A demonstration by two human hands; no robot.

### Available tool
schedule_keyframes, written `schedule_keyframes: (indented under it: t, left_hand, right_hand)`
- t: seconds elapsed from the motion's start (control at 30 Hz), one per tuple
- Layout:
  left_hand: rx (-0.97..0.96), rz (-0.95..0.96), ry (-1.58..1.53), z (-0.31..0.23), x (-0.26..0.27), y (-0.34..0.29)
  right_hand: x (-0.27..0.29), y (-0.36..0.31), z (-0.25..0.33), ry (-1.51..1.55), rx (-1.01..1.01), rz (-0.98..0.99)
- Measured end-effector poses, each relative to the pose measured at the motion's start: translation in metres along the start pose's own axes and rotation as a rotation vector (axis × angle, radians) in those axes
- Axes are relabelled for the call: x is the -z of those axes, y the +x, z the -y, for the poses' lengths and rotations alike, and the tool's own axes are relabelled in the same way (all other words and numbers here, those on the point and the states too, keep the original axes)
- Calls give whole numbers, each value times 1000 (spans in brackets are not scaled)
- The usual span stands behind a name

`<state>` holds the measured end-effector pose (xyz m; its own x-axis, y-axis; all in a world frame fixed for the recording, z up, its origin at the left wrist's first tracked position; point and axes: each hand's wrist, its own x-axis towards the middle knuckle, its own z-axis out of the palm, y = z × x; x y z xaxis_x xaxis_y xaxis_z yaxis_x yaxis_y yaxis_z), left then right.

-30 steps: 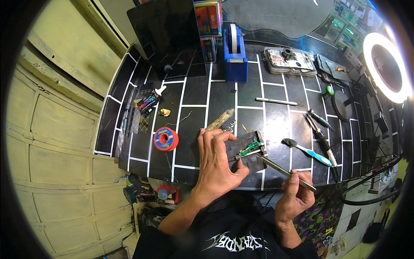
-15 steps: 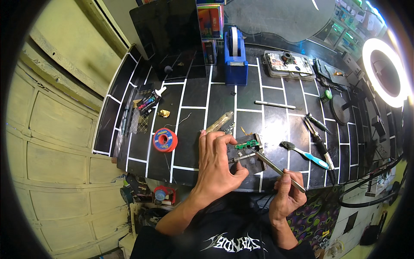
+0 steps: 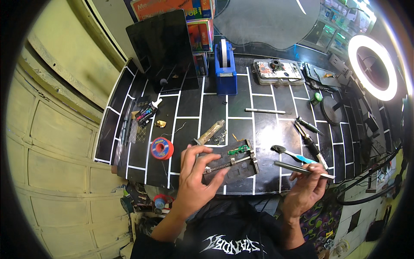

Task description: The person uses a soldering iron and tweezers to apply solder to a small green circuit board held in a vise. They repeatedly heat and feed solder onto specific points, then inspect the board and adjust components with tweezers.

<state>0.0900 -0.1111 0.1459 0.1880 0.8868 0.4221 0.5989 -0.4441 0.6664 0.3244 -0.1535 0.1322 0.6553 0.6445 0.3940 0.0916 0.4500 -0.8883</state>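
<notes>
A small green circuit board (image 3: 238, 150) sits clamped in a dark metal board holder (image 3: 241, 172) with a threaded rod, near the front edge of the bench. Over the holder's left end is my left hand (image 3: 194, 175), thumb and forefinger curved but apart, nothing visibly gripped between them. Whether its fingertips touch the holder I cannot tell. My right hand (image 3: 305, 190), to the right of the holder, grips metal tweezers (image 3: 293, 167) between thumb and fingers. The tweezers' tip points left, away from the board. Just behind my left hand lies a yellowish flux syringe (image 3: 211, 131).
A red solder spool (image 3: 162, 148) rests at left. On the right lie a toothbrush (image 3: 297, 156), a soldering iron (image 3: 310, 142) and a ring light (image 3: 373, 67). Farther back are a metal pen-like tool (image 3: 267, 111), a blue tape dispenser (image 3: 226, 80) and a clear case (image 3: 278, 77).
My right hand has drawn the tweezers away from the board, to the right. My left hand has shifted left and its fingers have moved off the board. The head view has shifted slightly.
</notes>
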Motion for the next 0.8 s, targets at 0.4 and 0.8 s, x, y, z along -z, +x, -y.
schedule_keyframes:
  t: [0.4,0.8]
  left_hand:
    - [160,72,6,-15,36,-60]
    - [87,28,-35,-14,53,-70]
  right_hand:
    - [-39,83,44,-840,-13,807]
    - [-66,53,40,-1119,273,850]
